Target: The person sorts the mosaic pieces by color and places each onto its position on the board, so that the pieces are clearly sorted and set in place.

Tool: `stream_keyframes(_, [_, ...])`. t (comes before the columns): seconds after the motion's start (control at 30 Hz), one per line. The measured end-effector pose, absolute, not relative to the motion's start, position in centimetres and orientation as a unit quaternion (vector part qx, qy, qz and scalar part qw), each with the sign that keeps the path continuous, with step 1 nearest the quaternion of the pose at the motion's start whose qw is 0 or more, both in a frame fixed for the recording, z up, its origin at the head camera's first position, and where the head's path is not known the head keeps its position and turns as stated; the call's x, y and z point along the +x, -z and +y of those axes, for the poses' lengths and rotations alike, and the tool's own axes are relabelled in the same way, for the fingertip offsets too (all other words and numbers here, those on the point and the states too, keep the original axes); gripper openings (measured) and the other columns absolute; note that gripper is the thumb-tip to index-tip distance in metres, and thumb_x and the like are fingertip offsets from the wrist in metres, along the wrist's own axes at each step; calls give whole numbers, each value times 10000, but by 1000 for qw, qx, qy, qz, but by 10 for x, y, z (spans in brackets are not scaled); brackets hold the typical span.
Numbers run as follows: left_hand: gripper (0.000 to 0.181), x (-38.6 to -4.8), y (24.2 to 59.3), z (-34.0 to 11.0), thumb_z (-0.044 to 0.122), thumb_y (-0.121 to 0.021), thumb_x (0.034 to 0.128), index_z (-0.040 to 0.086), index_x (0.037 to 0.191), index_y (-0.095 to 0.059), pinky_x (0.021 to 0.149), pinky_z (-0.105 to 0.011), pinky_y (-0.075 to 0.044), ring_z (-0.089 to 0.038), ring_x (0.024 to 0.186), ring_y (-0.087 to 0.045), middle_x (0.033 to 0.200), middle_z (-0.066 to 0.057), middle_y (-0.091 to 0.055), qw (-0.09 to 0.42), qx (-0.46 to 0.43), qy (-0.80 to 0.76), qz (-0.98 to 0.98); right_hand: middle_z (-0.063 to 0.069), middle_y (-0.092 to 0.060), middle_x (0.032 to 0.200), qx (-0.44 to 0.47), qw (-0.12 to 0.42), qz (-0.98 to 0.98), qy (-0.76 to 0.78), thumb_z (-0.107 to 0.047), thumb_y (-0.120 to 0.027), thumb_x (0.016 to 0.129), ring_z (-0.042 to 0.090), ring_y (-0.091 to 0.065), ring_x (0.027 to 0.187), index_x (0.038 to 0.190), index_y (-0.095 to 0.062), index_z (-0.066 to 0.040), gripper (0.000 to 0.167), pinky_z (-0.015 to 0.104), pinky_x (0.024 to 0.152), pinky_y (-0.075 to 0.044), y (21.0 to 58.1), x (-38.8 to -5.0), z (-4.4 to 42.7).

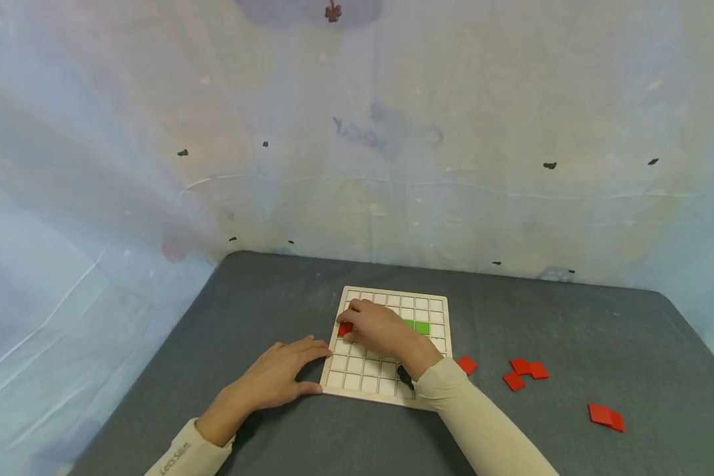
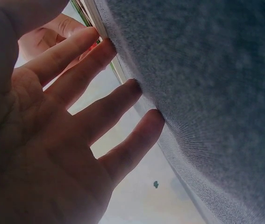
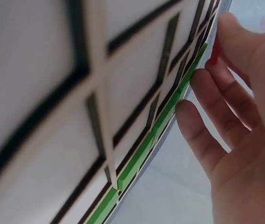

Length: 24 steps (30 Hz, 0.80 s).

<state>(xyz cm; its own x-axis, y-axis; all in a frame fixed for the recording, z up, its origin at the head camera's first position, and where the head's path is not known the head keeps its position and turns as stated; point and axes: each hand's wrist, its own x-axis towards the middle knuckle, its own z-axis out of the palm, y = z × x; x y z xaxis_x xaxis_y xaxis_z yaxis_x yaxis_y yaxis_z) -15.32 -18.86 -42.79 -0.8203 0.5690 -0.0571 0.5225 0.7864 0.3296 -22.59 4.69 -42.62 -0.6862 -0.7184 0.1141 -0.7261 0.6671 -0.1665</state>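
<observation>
A pale wooden grid board (image 1: pixel 387 398) lies on the dark table. My right hand (image 1: pixel 377 327) reaches over it to the left column and pinches a red square tile (image 1: pixel 345 329) between thumb and fingers. In the right wrist view the red tile (image 3: pixel 214 53) shows as a thin sliver. Green square tiles (image 1: pixel 422 328) sit in a row of the grid, partly covered by my right hand. With fingers extended, my left hand (image 1: pixel 279 373) rests on the table, its thumb and fingertips touching the board's left edge.
Several loose red tiles (image 1: pixel 514 381) lie on the table (image 1: pixel 262 297) right of the board, a couple (image 1: pixel 599 414) farther right, some overlapping. One red tile (image 1: pixel 467 365) is close to my right sleeve. A small black object (image 1: pixel 404 377) shows by the right wrist. A pale sheet (image 1: pixel 393 218) hangs behind.
</observation>
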Motion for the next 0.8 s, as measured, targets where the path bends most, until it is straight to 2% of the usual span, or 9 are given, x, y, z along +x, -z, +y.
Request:
stream_keyframes(0.5, [607, -152, 429, -190, 461, -752, 851, 271, 1400, -574, 1024, -602, -427, -294, 1435, -438, 1465, 27, -545, 76, 289, -152, 942, -32, -638, 1161, 386, 1, -916, -108, -376, -676, 946, 121, -606, 1024, 1284, -652, -207, 378, 294, 895, -529, 426, -224, 47])
stream_keyframes(0.8, [606, -152, 428, -189, 447, -746, 860, 263, 1409, -566, 1021, -606, -429, -305, 1431, -441, 1473, 13, -539, 77, 293, -154, 941, -26, -629, 1104, 381, 2, -918, -108, -361, -670, 960, 115, -599, 947, 1255, -665, -201, 335, 285, 832, -530, 424, -220, 50])
